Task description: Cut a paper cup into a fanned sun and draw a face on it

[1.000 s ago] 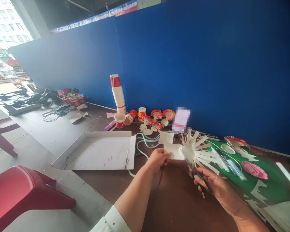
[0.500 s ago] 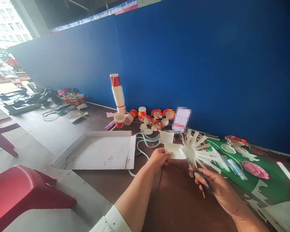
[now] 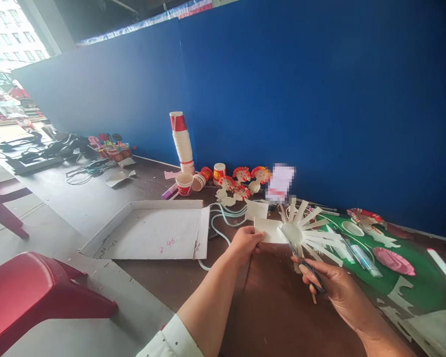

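A: Hand states?
B: Left hand (image 3: 248,243): pinching the flap (image 3: 267,230) of the cutout (image 3: 294,231). Right hand (image 3: 330,282): fingers wrapped on the scissors (image 3: 309,270). Blade gap: can't tell.
A: Where's the cutout?
B: Starts in left's pinch, runs out to left's right. Long axis sideways: flap, disc (image 3: 292,234), then strips (image 3: 321,237) fanned. Disc is forward-left of right hand.
A: Key relation?
B: Scissors vs flap/disc edge. Their long axis slants forward-left from right hand, tip at that edge. Left is the nearer hand to the flap, touching it; right hand itself is apart from the flap, only the scissors get there.
A: Counts?
B: One cutout, one scissors. Strips overlap, no safe count. One card (image 3: 256,210) just beyond left hand. One box (image 3: 152,233), left of left hand. Five figures (image 3: 241,174): four ahead of left hand, one beyond right hand, to its right. One stack (image 3: 183,145) ahead-left of left hand, number in it unclear. Loose cups (image 3: 185,186) by it: one upright, one inverted, one lying, maybe nested.
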{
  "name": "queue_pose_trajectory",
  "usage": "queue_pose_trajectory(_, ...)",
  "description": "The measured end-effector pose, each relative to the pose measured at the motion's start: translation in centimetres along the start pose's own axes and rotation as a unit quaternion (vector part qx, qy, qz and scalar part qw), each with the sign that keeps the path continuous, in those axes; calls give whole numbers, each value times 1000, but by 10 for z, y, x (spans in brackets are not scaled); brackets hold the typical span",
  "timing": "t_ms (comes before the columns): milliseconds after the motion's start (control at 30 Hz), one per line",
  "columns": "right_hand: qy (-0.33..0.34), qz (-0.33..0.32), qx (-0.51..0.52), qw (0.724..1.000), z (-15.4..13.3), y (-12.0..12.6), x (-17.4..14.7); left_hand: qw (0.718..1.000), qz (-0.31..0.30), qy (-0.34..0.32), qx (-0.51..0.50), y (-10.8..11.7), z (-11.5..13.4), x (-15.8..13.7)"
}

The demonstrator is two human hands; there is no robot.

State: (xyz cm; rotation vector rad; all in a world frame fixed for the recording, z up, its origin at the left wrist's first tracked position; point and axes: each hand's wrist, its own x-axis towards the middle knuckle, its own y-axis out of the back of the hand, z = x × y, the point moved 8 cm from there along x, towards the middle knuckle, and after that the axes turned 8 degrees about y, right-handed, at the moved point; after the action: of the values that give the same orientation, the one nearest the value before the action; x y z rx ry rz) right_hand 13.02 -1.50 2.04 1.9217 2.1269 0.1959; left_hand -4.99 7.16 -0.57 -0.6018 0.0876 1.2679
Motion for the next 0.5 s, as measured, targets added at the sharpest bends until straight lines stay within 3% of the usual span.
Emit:
queue_pose_trajectory(300,19,1,27,999,12,1,4,1000,8,-6,-16,0,3,-3)
queue_pose_trajectory(500,3,28,26,999,-4,-5,1,1000,28,-5,-12,4,2,-2)
